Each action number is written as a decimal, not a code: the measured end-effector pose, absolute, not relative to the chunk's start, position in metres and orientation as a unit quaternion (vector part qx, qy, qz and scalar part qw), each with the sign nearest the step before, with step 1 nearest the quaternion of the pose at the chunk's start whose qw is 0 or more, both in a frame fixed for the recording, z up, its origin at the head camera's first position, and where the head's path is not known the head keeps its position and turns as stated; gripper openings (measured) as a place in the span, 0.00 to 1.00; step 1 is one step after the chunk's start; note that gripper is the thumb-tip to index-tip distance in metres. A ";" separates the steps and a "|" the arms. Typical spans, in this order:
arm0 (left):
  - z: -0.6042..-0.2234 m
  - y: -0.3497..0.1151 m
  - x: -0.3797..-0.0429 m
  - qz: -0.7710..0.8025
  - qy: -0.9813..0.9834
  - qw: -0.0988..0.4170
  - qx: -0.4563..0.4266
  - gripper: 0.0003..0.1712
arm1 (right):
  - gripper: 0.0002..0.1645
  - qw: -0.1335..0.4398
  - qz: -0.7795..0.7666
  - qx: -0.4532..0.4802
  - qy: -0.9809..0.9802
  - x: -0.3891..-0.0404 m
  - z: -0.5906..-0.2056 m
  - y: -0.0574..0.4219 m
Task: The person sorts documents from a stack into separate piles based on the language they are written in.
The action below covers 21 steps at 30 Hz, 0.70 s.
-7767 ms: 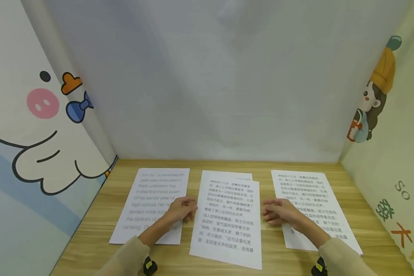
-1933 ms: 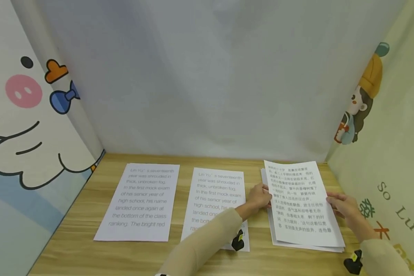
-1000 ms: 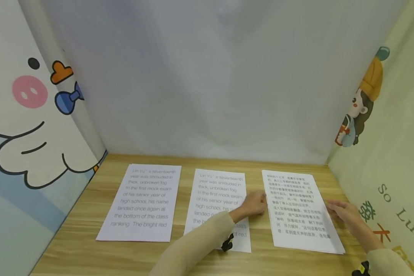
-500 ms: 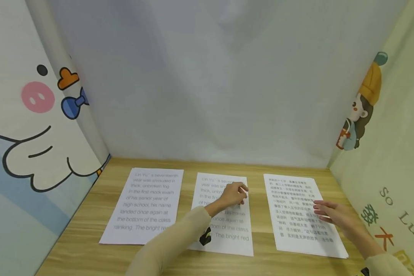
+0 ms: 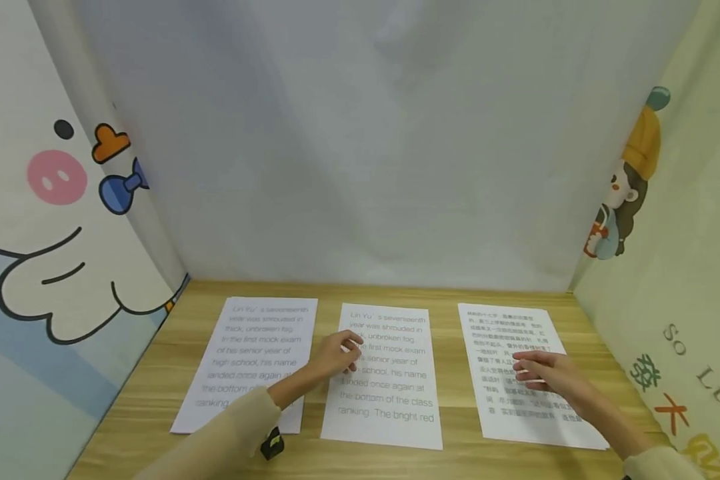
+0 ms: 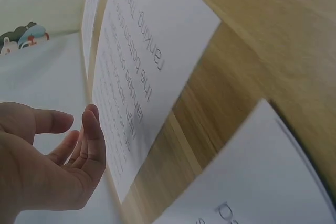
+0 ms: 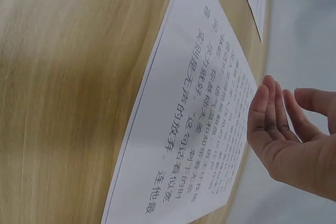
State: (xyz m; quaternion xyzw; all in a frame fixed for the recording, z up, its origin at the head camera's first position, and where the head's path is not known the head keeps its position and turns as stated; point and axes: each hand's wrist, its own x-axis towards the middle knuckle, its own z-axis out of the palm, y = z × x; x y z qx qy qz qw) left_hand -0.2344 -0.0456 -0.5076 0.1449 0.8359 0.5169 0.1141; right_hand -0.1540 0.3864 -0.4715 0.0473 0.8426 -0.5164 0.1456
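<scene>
Three places on the table hold printed white paper. At the left lies a stack of English-text sheets, in the middle an English-text sheet, and at the right a stack with a Chinese-text sheet on top. My left hand hovers over the left edge of the middle sheet, fingers loosely bent and nothing between them. In the left wrist view, thumb and fingertips stand apart. Above the right stack is my right hand, relaxed and holding nothing; the right wrist view shows its fingers slightly bent.
The wooden table ends at a pale back wall. Side panels with cartoon prints stand left and right. Strips of bare wood separate the paper piles.
A Chinese-text sheet went from the middle pile onto the right stack and was squared there. Both hands then let go; the left moved left over the middle sheet, the right shifted inward.
</scene>
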 end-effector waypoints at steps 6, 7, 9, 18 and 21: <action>-0.503 -0.085 -0.223 0.504 0.848 0.128 0.099 0.23 | 0.28 0.168 -0.531 0.023 0.830 -0.158 -0.480 0.363; -0.504 -0.088 -0.221 0.498 0.853 0.128 0.088 0.24 | 0.28 0.174 -0.535 0.018 0.827 -0.158 -0.482 0.359; -0.507 -0.093 -0.217 0.482 0.865 0.122 0.069 0.27 | 0.30 0.188 -0.544 0.004 0.818 -0.159 -0.486 0.351; -0.515 -0.095 -0.206 0.452 0.878 0.152 0.046 0.38 | 0.36 0.244 -0.571 -0.044 0.782 -0.166 -0.498 0.310; -0.518 -0.093 -0.203 0.463 0.870 0.165 0.034 0.38 | 0.40 0.263 -0.585 -0.044 0.766 -0.168 -0.505 0.297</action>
